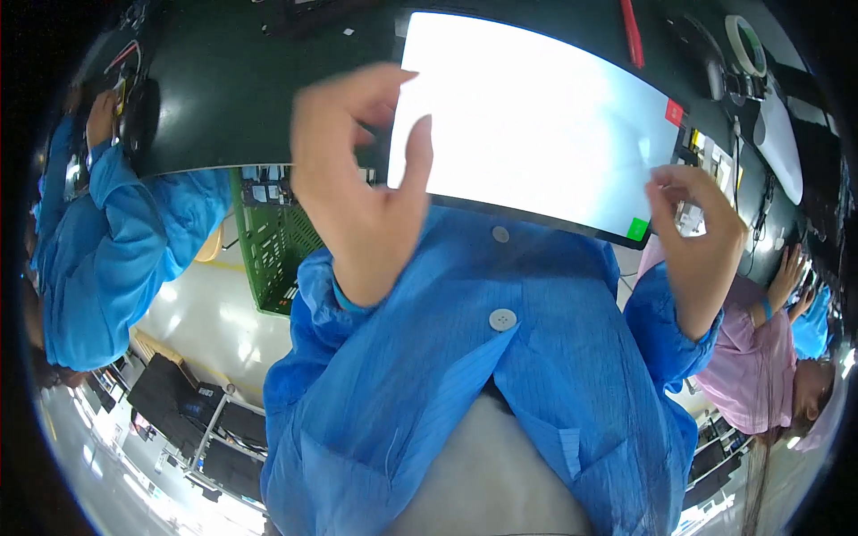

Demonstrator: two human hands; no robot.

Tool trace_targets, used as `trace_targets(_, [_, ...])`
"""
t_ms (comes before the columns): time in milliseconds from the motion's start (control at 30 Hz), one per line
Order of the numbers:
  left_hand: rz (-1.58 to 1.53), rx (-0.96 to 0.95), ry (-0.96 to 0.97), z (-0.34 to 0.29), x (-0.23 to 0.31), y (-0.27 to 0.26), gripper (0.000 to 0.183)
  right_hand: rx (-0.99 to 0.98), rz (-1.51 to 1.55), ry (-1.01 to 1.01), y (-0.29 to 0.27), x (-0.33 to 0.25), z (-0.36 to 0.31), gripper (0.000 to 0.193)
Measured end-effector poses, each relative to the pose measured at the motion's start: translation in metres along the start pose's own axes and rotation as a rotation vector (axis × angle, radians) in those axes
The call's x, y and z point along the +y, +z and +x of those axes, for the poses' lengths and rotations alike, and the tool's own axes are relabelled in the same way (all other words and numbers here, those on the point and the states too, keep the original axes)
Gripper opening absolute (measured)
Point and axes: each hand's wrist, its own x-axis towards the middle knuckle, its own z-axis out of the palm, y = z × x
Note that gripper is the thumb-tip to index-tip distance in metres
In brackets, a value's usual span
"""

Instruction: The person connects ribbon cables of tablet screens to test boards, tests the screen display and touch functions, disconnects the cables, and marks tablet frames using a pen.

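A flat display (527, 116) with a glowing white screen and thin black border lies in front of me. Its lower edge overhangs my blue coat from this viewpoint. On the right side, the screen shows a red square in the upper corner and a green square in the lower one. Over the left edge is my left hand (357, 170), thumb and index finger curved and apart, with nothing visible between them. Beside the right edge, my right hand (702, 219) is slightly blurred, its thumb and fingertips drawn together. What they pinch, if anything, cannot be made out.
The dark green table (232, 89) carries a red strip-like object (632, 34), a tape roll (745, 45) and a white device (778, 143) with cables. A green crate (268, 255) stands below the table edge at left. Co-workers in blue (134, 250) and pink (746, 362) flank me.
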Motion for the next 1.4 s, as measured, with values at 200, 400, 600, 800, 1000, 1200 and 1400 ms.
trace_targets(200, [-0.479, -0.553, 0.029, -0.005, 0.054, 0.026, 0.092, -0.108, 0.498, -0.123, 0.012, -0.03, -0.015, 0.038])
trace_targets(400, [-0.292, -0.224, -0.203, 0.015, 0.002, 0.003, 0.056, 0.122, 0.671, -0.146, 0.004, 0.027, -0.041, 0.045])
trace_targets(600, [-0.464, 0.127, -0.508, 0.021, -0.036, -0.045, 0.04, 0.034, 0.676, 0.331, -0.01, 0.084, -0.075, 0.025])
trace_targets(800, [-0.498, 0.118, -0.526, 0.019, -0.044, -0.048, 0.038, -0.066, 0.729, 0.379, 0.013, 0.089, -0.094, 0.031])
trace_targets(1000, [-0.476, 0.062, -0.506, 0.022, -0.025, -0.045, 0.039, -0.032, 0.61, 0.12, 0.018, 0.085, -0.092, 0.031])
trace_targets(1200, [-0.494, -0.012, -0.509, 0.029, 0.008, -0.023, 0.034, 0.018, 0.537, 0.107, 0.02, 0.085, -0.091, 0.024])
trace_targets(1400, [-0.675, -0.187, -0.343, 0.032, 0.028, -0.003, 0.017, -0.305, 0.889, 0.467, 0.025, 0.101, -0.107, 0.017])
